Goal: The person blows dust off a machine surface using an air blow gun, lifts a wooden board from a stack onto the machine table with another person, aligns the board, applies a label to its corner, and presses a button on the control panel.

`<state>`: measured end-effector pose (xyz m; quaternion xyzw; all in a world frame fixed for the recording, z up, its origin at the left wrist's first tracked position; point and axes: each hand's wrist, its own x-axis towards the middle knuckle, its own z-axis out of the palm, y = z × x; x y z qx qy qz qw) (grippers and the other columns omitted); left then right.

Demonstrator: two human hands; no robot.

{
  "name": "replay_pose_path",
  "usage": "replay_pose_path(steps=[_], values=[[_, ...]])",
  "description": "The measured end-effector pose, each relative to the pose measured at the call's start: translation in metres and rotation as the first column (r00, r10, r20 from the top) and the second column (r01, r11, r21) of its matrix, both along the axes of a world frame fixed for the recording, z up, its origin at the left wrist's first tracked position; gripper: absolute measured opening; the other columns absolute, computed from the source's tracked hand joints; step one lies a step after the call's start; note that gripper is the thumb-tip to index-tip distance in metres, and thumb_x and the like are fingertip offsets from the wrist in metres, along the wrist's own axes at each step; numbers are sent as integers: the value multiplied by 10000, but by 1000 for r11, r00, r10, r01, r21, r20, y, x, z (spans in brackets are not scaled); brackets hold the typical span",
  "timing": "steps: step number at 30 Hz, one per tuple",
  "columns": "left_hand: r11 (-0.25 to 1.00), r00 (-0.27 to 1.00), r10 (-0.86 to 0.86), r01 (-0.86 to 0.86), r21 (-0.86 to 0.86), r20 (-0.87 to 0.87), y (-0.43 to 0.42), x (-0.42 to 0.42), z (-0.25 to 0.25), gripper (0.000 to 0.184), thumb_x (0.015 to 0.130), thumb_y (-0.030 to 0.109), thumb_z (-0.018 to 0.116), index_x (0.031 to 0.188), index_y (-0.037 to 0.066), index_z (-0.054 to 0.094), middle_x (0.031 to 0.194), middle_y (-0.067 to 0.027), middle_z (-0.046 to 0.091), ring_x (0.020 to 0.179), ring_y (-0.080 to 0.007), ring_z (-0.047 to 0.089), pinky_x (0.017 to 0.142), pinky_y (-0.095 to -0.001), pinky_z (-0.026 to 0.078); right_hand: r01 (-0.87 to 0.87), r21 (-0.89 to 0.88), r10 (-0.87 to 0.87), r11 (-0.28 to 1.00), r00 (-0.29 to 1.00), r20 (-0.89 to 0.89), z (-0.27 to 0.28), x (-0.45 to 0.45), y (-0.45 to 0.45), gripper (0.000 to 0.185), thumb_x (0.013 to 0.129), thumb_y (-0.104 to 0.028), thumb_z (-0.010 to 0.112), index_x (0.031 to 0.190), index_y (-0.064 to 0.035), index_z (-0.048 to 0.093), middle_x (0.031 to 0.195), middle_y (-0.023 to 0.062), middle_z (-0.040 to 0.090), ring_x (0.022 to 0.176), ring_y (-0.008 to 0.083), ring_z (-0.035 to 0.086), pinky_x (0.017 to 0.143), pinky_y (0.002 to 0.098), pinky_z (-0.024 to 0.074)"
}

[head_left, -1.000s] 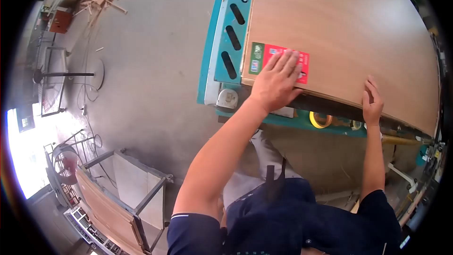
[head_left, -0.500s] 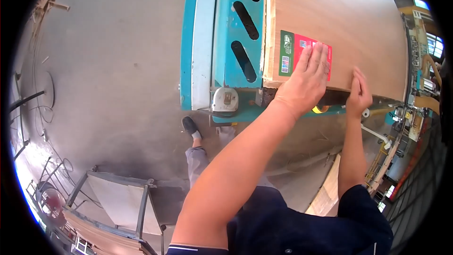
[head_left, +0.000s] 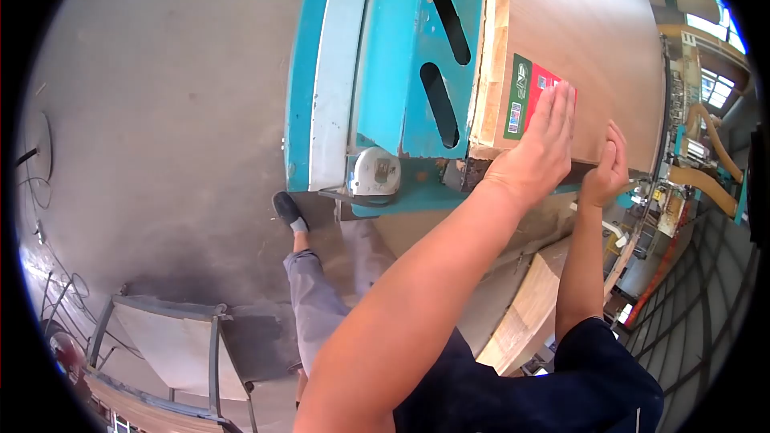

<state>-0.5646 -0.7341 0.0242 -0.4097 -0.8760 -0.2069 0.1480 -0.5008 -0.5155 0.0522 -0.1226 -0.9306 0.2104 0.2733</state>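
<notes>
A flat wooden board point(head_left: 593, 32) with a pale layered edge lies on a teal machine table point(head_left: 385, 56). My left hand point(head_left: 536, 152) rests at its near edge, fingers stretched out and close together over a green-and-red label point(head_left: 521, 96). Part of the label's red half is hidden beneath those fingers. To the right, my right hand point(head_left: 605, 172) is at the same near edge, fingers extended upward and nothing visible in them. Whether its palm presses on the edge I cannot tell.
A white, rounded tape-measure-like case point(head_left: 375, 172) sits at the machine's corner. At lower left stands a metal-framed cart point(head_left: 172, 345). A wooden panel point(head_left: 525, 305) lies below my right arm. Machinery with hoses point(head_left: 706, 184) lines the right side.
The view has shifted, so the board and table appear farther right and tilted. Both hands stay at the board's near edge, the left still over the label.
</notes>
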Motion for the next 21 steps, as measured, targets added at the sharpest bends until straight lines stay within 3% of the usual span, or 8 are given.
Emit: replay_pose_path(steps=[2, 6, 10, 13, 14, 16, 17, 21], values=[[1000, 1000, 7, -7, -12, -5, 1, 0, -1, 524, 849, 243, 466, 1282, -51, 480, 1374, -194, 431, 1310, -360, 356, 1107, -496, 224, -5, 97, -2, 995, 997, 74, -9, -19, 7, 250, 905, -47, 454, 1035, 73, 630, 1158, 143, 609, 1088, 220, 558, 960, 335, 419], [1000, 1000, 4, -5, -29, -11, -3, 0, 1, 514, 857, 250, 460, 1278, -43, 494, 1378, -193, 430, 1309, -366, 358, 1105, -503, 223, -76, 4, 76, 997, 994, 82, -4, -20, -2, 275, 911, -80, 448, 1062, 70, 622, 1180, 154, 596, 1106, 238, 550, 973, 344, 407], [1000, 1000, -6, 6, -25, -14, -6, 1, 0, 501, 857, 258, 466, 1262, -33, 519, 1380, -189, 432, 1309, -371, 358, 1101, -528, 220, 54, -86, -53, 995, 998, 15, 7, -1, -8, 311, 927, -95, 413, 1118, 82, 583, 1181, 149, 595, 1094, 236, 552, 963, 342, 416], [1000, 998, 21, -21, -14, -61, 4, 2, -4, 497, 853, 263, 473, 1250, -29, 532, 1371, -197, 441, 1308, -380, 361, 1098, -548, 220, -44, 25, 43, 999, 997, 68, 8, -12, -18, 309, 938, -105, 405, 1095, 87, 590, 1174, 147, 596, 1076, 231, 557, 954, 347, 426], [1000, 998, 25, -26, -5, -64, 6, 5, -6, 497, 853, 265, 473, 1250, -28, 533, 1366, -204, 445, 1306, -384, 363, 1097, -554, 219, -58, 481, -25, 875, 986, 164, -6, -18, 5, 303, 944, -108, 406, 1080, 86, 594, 1152, 144, 600, 1064, 226, 559, 945, 350, 438], [999, 998, 39, -37, 33, -54, 7, 7, -4, 499, 853, 269, 471, 1251, -27, 532, 1353, -220, 452, 1300, -393, 369, 1095, -564, 216, -39, 78, 31, 996, 995, 99, -7, -17, 10, 300, 948, -110, 410, 1075, 88, 595, 1142, 143, 600, 1061, 226, 559, 946, 347, 441], [997, 997, 59, -57, 55, -45, 6, 3, -4, 501, 854, 272, 470, 1252, -26, 531, 1347, -229, 456, 1297, -397, 373, 1094, -569, 214, -56, -138, 63, 989, 997, 52, -9, -25, 11, 298, 951, -111, 411, 1073, 89, 595, 1137, 142, 600, 1060, 226, 559, 946, 345, 443], [998, 994, 49, -45, 46, -93, 6, 3, -8, 510, 864, 287, 460, 1257, -31, 523, 1335, -253, 456, 1289, -410, 379, 1087, -585, 210, -88, -231, 95, 969, 995, 20, -10, -26, 7, 303, 956, -128, 424, 1064, 97, 596, 1136, 139, 597, 1061, 221, 557, 947, 337, 444]])
